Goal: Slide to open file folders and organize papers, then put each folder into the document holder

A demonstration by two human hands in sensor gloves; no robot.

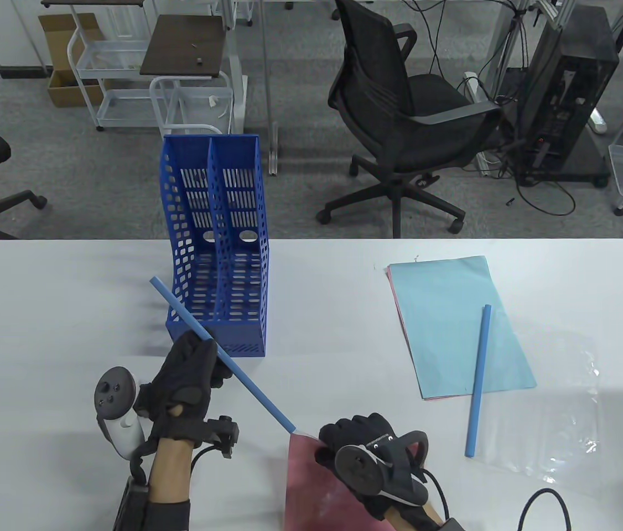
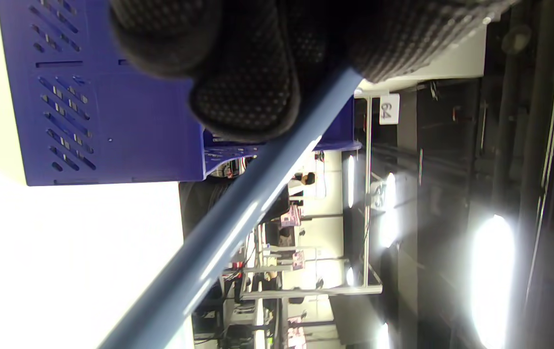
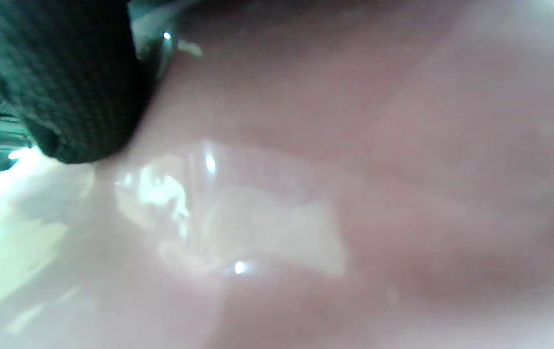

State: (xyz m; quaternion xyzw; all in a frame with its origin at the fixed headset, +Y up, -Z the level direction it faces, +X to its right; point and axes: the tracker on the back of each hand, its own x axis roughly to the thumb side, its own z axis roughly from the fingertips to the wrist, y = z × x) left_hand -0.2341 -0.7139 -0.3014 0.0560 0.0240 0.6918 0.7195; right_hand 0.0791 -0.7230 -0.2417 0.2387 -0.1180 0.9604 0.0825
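White surface under me, office floor and a black chair (image 1: 405, 121) beyond its far edge.

My left hand (image 1: 190, 370) is curled round a blue slide bar (image 1: 223, 357); it runs from past my knuckles down to the corner of the pink folder (image 1: 317, 487). The left wrist view shows my dotted fingertips (image 2: 245, 92) wrapped over the bar. It is a slim, stiff, glossy plastic rod. My right hand (image 1: 369, 459) grips the pink folder at its top edge near the bar's lower end. The right wrist view shows only blurred pink sheet with a shine, so a clear cover over the paper seems likely.

Progress, my reading: the bar looks nearly or just clear of this folder's spine, so folder two is being opened. Off to my right lie loose sheets, blue paper (image 1: 455, 321) over pink, with a second slide bar (image 1: 480, 381) across them and a clear plastic cover (image 1: 560, 415) beside them, thin and crinkly.

Just ahead of my left hand stands the blue document holder (image 1: 217, 249), rigid perforated plastic with two slots, both holding nothing. Sorting, reclosing and filing are all left.
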